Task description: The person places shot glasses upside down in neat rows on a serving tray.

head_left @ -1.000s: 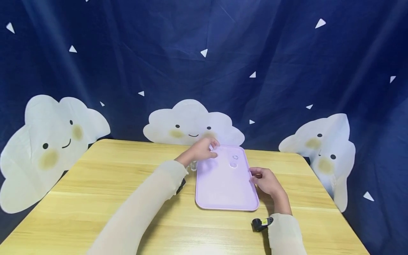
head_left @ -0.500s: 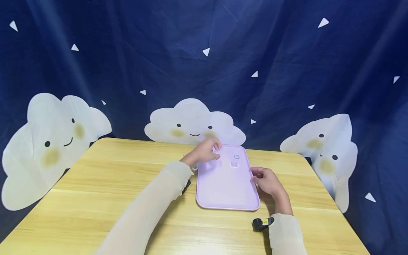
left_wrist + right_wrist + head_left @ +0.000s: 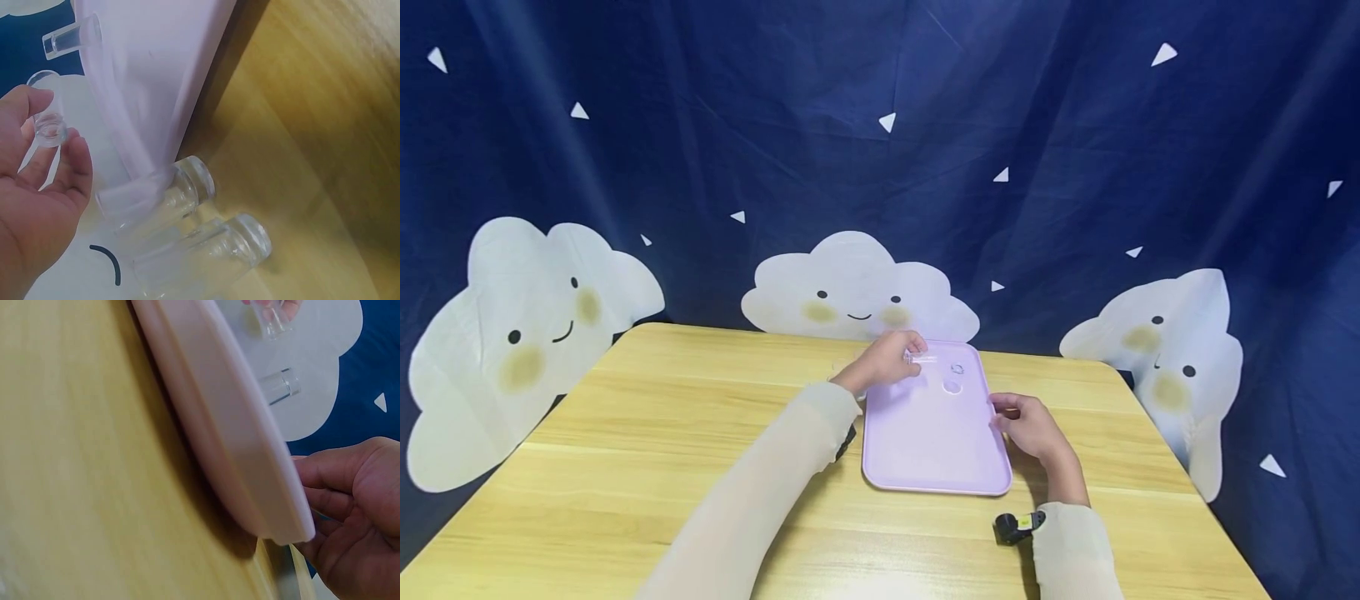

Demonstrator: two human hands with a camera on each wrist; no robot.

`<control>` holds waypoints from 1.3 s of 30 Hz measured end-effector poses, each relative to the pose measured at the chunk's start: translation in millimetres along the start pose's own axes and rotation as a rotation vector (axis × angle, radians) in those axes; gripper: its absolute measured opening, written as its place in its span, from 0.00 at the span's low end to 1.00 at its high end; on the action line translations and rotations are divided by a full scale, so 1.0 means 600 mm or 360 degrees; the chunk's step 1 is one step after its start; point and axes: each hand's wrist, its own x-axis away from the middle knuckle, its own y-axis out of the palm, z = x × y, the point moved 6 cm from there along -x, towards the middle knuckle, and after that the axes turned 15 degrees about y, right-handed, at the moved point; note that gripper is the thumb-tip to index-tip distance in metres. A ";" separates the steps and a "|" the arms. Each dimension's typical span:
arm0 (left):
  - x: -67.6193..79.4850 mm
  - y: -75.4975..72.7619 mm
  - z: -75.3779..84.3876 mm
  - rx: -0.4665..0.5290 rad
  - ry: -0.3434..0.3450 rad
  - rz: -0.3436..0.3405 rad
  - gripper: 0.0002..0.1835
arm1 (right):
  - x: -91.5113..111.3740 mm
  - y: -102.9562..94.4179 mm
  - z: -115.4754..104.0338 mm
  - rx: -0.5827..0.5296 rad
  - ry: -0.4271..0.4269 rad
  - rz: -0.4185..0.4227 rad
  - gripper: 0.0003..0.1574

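Note:
My left hand pinches a small clear shot glass between thumb and fingers, tilted above the far left part of a lilac tray. A second clear shot glass stands in the tray, toward its far right. Two more shot glasses stand on the table by the tray's left side, mostly hidden by my left arm in the head view. My right hand holds the tray's right rim with bent fingers; in the right wrist view some fingertips are hidden behind the rim.
The wooden table extends on both sides of the tray. A dark blue curtain with white clouds hangs behind the table's far edge. A black wrist camera sits by the right sleeve.
My left hand has moved slightly right over the tray, and the shot glass in it now shows more clearly. The right hand and the tray stay in place.

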 end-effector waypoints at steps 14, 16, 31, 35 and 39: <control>0.003 0.007 0.006 -0.0030 0.0033 0.0078 0.15 | -0.002 0.002 0.005 -0.0012 0.0001 0.0001 0.25; 0.002 0.008 0.006 -0.0021 0.0045 0.0085 0.16 | -0.001 0.002 0.005 -0.0013 -0.0002 0.0001 0.25; 0.000 0.016 0.005 0.0081 0.0020 0.0109 0.17 | 0.000 0.002 0.003 -0.0027 0.0016 -0.0008 0.25; 0.001 0.018 0.001 0.0104 -0.0024 0.0111 0.19 | -0.001 0.001 0.003 -0.0026 0.0018 -0.0007 0.25; 0.000 0.020 0.000 0.0156 -0.0061 0.0118 0.21 | -0.001 0.000 0.001 -0.0022 0.0010 -0.0004 0.25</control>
